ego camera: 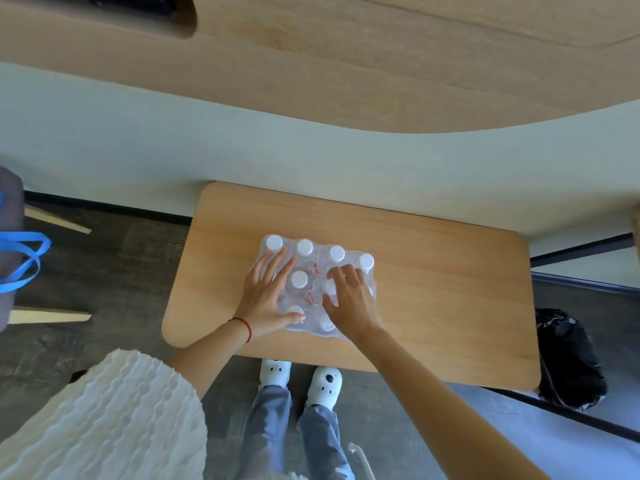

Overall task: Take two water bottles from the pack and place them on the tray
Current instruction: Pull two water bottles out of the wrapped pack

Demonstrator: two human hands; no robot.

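Observation:
A shrink-wrapped pack of water bottles (317, 258) with white caps stands in the middle of a small wooden table (440, 289). My left hand (266, 296) lies flat on the pack's left side, fingers spread, holding nothing. My right hand (353, 301) is on the pack's right side. Its thumb and curled fingers close around the top of one bottle (329, 287) in the middle row. That bottle still stands in the pack among the others. No tray shows in this view.
The table's far edge meets a pale wall ledge (311, 157). A black bag (568, 362) sits on the floor at the right. A grey seat with a blue strap (20, 258) is at the far left. My feet (301, 379) are under the near edge.

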